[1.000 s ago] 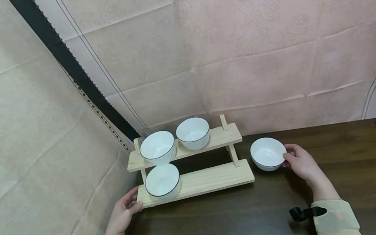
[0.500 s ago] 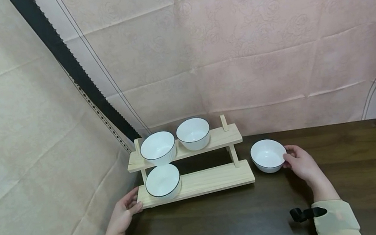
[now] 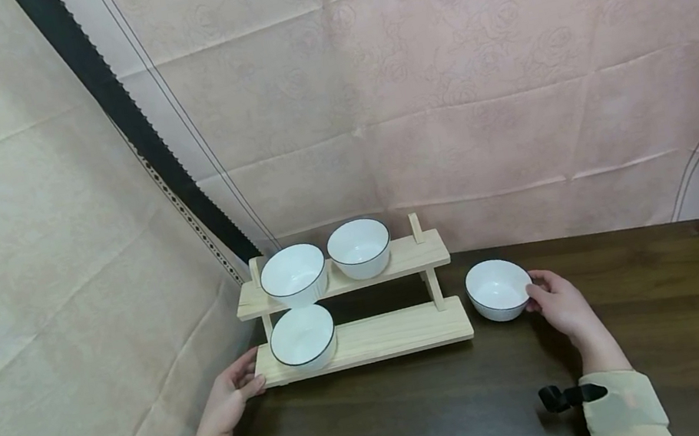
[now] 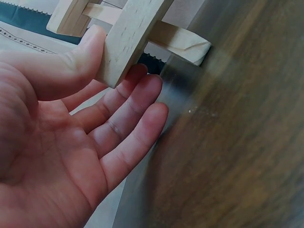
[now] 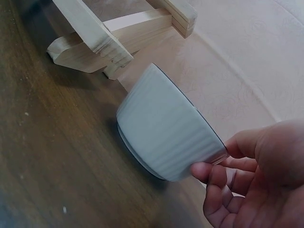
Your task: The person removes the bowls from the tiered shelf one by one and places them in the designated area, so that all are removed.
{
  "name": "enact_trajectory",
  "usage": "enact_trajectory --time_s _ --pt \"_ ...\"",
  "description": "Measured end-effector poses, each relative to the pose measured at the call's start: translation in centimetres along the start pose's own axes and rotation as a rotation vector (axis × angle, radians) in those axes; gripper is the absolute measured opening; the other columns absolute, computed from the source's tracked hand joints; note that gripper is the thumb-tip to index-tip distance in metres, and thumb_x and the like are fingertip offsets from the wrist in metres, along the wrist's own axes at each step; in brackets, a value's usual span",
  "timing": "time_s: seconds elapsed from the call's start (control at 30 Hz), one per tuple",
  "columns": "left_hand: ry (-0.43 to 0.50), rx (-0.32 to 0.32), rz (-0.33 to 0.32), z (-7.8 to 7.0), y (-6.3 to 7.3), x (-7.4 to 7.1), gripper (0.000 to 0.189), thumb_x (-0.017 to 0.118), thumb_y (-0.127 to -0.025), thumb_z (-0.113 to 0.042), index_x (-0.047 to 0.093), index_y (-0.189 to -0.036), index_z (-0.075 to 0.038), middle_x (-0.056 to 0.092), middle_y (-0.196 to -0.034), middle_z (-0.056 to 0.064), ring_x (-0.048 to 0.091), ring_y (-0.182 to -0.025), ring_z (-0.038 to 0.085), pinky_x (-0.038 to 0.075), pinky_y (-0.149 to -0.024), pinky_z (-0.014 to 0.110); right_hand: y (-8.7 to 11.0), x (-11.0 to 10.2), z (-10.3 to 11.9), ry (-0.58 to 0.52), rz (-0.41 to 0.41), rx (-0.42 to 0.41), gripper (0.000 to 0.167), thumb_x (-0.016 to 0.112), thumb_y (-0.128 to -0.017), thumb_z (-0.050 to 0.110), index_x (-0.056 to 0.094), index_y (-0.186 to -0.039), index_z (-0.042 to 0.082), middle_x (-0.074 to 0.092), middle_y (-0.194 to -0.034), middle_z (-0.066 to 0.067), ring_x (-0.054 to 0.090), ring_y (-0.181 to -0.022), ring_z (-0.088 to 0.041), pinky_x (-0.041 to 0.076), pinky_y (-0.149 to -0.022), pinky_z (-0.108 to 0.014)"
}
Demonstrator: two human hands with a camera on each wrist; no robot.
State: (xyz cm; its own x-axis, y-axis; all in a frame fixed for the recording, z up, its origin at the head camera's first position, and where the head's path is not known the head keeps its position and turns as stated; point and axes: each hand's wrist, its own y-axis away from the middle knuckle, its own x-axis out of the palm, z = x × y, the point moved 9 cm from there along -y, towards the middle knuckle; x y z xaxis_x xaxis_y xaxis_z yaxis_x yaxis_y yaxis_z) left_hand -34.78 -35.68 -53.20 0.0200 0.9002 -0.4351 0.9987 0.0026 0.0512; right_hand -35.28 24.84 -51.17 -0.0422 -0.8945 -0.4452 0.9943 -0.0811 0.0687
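A two-tier wooden rack (image 3: pixel 384 336) stands on the table. My left hand (image 3: pixel 225 407) grips the left end of its lower board, the thumb (image 4: pixel 88 54) on the upper face and the fingers reaching round the far side. A white ribbed bowl with a dark rim (image 3: pixel 496 285) is right of the rack. Its right edge is pinched by my right hand (image 3: pixel 562 301), with the bowl's base right at the tabletop (image 5: pixel 57 156) in the right wrist view. Two like bowls, one at left (image 3: pixel 292 271) and one beside it (image 3: pixel 359 243), occupy the upper board; another (image 3: pixel 303 335) sits below at left.
The dark wooden table (image 3: pixel 689 314) extends to the right and toward the front. Behind it hangs a pale patterned cloth (image 3: pixel 474 87), and a second cloth panel (image 3: pixel 42 303) runs close along the left side, near the left hand.
Since a second ago, the right hand and its bowl have come slightly nearer the front and down. In the last half second little differs. The left hand keeps its place on the rack.
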Motion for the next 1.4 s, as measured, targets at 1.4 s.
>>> enact_trajectory --time_s 1.4 --pt "0.014 -0.012 -0.004 0.4 0.0 0.2 0.061 0.067 -0.096 -0.010 0.042 -0.151 -0.002 0.058 -0.129 0.020 0.060 -0.104 0.027 0.058 -0.083 0.033 0.9 -1.9 -0.7 -0.068 -0.058 0.066 0.064 0.040 -0.107 0.046 0.035 -0.153 0.002 0.063 -0.114 -0.020 0.057 -0.102 -0.033 0.051 -0.079 -0.032"
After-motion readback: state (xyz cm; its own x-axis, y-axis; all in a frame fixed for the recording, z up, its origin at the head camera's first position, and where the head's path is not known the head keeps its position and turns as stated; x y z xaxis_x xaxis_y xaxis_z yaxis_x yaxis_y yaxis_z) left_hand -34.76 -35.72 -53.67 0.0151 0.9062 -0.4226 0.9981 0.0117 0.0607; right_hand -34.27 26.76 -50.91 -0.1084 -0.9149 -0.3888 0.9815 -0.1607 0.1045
